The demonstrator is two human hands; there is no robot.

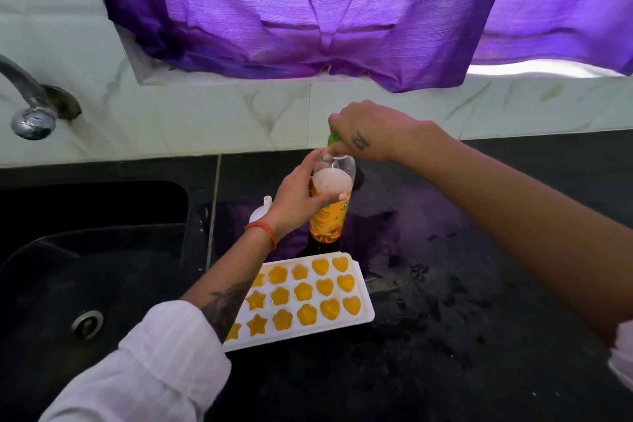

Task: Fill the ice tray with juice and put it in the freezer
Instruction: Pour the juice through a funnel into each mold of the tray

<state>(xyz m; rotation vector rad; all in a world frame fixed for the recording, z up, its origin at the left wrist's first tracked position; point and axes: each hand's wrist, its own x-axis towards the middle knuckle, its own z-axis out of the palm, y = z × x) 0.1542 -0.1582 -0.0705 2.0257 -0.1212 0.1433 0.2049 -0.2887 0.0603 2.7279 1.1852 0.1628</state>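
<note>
A white ice tray [365,298] lies on the black counter, its heart, flower and star cells filled with orange juice. My left forearm covers its left end. Behind it stands a clear juice bottle [328,216], upright and partly full of orange juice. My left hand [298,195] grips the bottle's upper body. My right hand [366,134] is closed over the green cap [333,139] on the bottle's neck.
A black sink [89,267] with a drain lies to the left, a chrome tap [30,106] above it. A small white funnel [262,211] stands beside the bottle. The counter [445,284] right of the tray is wet. Purple curtain hangs over the tiled wall.
</note>
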